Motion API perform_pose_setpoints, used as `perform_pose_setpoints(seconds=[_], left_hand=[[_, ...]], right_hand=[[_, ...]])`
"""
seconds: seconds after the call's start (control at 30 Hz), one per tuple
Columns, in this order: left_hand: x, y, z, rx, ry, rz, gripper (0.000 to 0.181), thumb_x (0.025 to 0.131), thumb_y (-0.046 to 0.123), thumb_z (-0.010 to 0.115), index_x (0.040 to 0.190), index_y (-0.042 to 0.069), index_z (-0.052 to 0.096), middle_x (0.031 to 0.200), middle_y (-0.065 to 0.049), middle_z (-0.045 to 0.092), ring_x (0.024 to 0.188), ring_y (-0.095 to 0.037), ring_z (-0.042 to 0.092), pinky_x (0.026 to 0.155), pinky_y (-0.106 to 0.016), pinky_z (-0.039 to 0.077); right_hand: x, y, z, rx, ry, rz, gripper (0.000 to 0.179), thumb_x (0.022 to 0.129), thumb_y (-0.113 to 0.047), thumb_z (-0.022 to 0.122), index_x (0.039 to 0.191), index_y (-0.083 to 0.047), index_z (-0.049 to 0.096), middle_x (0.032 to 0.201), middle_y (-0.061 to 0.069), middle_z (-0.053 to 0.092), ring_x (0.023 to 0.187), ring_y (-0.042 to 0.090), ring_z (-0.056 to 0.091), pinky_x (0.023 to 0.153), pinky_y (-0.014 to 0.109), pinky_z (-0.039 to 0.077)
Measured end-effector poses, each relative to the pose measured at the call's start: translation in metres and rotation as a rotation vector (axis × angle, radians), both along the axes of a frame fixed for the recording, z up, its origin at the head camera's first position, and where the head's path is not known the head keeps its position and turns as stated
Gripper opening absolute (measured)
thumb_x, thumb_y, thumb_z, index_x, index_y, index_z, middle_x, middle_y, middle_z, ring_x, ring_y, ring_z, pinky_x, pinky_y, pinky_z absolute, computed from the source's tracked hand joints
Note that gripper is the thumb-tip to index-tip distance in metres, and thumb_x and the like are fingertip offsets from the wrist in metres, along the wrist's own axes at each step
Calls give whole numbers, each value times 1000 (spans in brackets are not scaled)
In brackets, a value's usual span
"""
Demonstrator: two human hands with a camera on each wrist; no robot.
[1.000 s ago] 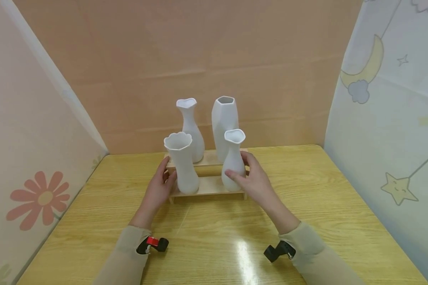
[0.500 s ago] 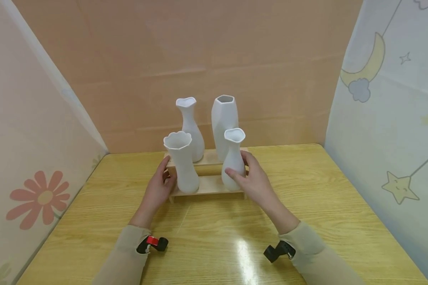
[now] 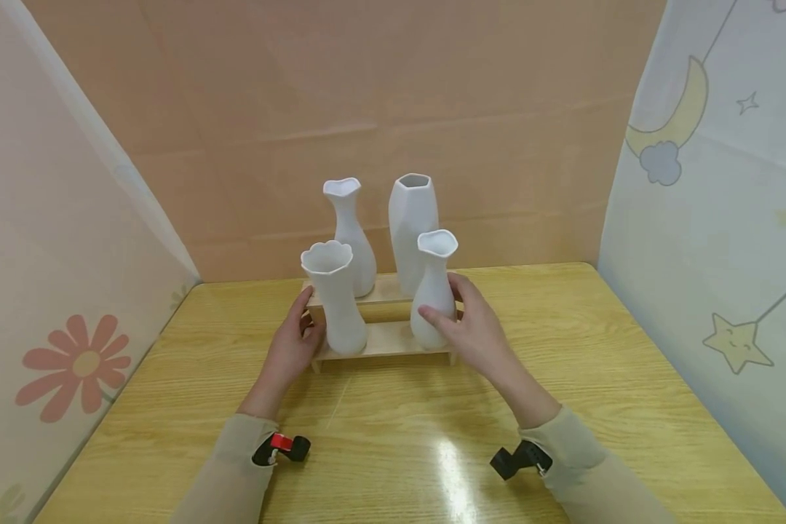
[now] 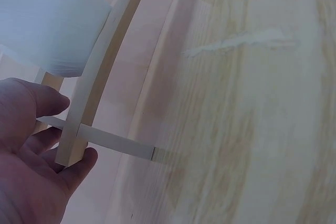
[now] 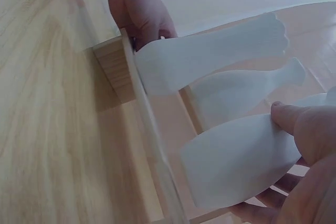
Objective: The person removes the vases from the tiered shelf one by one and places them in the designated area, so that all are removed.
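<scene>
A two-tier wooden rack [image 3: 389, 340] carries white vases. My left hand [image 3: 292, 343] holds the rack's left end, with thumb and fingers around the end of the lower tier in the left wrist view. Beside it on that tier stands a vase with a scalloped rim [image 3: 340, 306]. At the right end, my right hand [image 3: 477, 329] grips a narrow-necked vase [image 3: 432, 295] by its round body, thumb in front and fingers behind. Its base is close over the lower tier. On the upper tier stand a flared-neck vase [image 3: 354, 244] and a tall faceted vase [image 3: 411, 225].
The rack stands on a wood-grain table [image 3: 393, 437] near a peach cloth backdrop [image 3: 393, 87]. Printed sheets form walls at left [image 3: 72, 218] and right [image 3: 714, 233]. Each wrist wears a small black camera.
My right hand has moved slightly right and up with the narrow-necked vase. My left hand, the rack and the other vases keep their places.
</scene>
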State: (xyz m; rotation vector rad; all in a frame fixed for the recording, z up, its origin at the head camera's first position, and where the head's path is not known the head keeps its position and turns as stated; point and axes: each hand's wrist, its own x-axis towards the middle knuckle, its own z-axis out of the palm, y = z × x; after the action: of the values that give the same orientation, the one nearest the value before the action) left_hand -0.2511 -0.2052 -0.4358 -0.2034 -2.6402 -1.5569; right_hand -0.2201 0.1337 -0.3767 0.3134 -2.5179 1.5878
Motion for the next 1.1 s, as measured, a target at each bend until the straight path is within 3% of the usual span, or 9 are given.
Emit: perform_pose_setpoints(seconds=[0.5,0.9,1.1], left_hand=[[2,-1,1,-30,0,-8,81,113,3,56,179,24,16,178,-18,29,155,-43,43,121,-57,43],[-1,-3,-4,-51,-18,7,84,112,6,60,179,33,16,180,-13,27,157,-43,41,121,-58,41],[0,-2,-2,-24,-39,11,80,115,11,58,178,36,16,181,-10,24,159,-42,38,122,-58,40]], right_hand=[[10,19,26,-27,4,-25,77,103,-45,81,162,-12,46,154,11,56,143,34,54,111,61,52],[8,38,25,-23,10,-76,82,103,-51,79,165,-13,42,157,14,55,145,37,53,112,63,51],[8,48,27,-8,7,-94,83,103,-50,79,166,-12,41,156,16,55,144,39,53,112,64,50]])
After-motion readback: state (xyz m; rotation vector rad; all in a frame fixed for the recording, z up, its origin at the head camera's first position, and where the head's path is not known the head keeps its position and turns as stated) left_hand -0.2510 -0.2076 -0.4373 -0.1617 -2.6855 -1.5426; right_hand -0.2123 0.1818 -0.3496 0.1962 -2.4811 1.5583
